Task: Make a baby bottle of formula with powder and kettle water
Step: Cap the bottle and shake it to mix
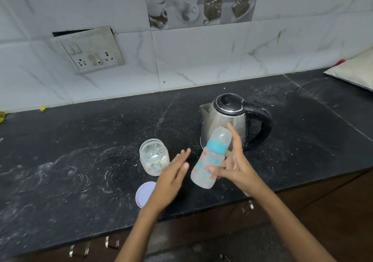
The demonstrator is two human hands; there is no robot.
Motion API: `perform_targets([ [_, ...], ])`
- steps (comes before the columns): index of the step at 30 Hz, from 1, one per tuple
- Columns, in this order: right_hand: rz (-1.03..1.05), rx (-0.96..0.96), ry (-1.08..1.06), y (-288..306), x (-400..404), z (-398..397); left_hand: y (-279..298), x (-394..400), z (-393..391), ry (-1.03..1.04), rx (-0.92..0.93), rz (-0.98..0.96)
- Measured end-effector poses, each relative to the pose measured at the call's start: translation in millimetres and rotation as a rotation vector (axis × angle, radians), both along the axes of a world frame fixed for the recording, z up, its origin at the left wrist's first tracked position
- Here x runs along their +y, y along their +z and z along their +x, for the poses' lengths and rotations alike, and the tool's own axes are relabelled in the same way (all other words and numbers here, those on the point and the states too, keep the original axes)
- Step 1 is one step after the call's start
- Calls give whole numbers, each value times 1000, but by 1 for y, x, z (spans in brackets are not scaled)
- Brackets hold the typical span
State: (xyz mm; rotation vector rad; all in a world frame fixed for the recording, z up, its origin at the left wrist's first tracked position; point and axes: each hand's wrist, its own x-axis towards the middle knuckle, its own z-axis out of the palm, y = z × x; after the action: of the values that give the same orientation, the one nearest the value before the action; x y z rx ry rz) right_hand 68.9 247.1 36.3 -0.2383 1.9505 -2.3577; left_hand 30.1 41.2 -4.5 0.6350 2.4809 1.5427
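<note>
Right hand (235, 165) grips the tilted, capped baby bottle (210, 160); left hand (171, 179) open, hiding part of the lid (144, 194).

Head camera looks down, close, over the counter (80, 160).

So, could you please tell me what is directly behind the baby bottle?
The steel kettle stands behind the baby bottle, which the right hand holds tilted. The bottle and fingers cover the kettle's lower front and base.
</note>
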Motion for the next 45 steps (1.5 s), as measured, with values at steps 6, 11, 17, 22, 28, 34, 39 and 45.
perform_targets([
  [6, -166, -62, -223, -3, -7, 11, -69, 19, 17, -121, 182, -818],
  [11, -167, -76, -177, 0, -2, 18, -86, 27, 26, -104, 195, -972],
  [17, -120, -146, -198, -5, 5, 28, -86, 36, 28, -82, 148, -1031],
  [22, -205, -154, -313, -4, 26, 36, -80, 39, 30, -72, 105, -1048],
  [28, -176, -183, -282, -3, 24, 44, -74, 42, 30, -50, 38, -995],
  [34, -22, -182, -152, -1, 19, 45, -75, 42, 32, -32, 12, -960],
  [39, 38, -159, -155, 3, 23, 47, -75, 43, 32, -52, 21, -1007],
  [45, 18, -97, -127, 2, 19, 48, -75, 42, 31, -50, 7, -988],
])
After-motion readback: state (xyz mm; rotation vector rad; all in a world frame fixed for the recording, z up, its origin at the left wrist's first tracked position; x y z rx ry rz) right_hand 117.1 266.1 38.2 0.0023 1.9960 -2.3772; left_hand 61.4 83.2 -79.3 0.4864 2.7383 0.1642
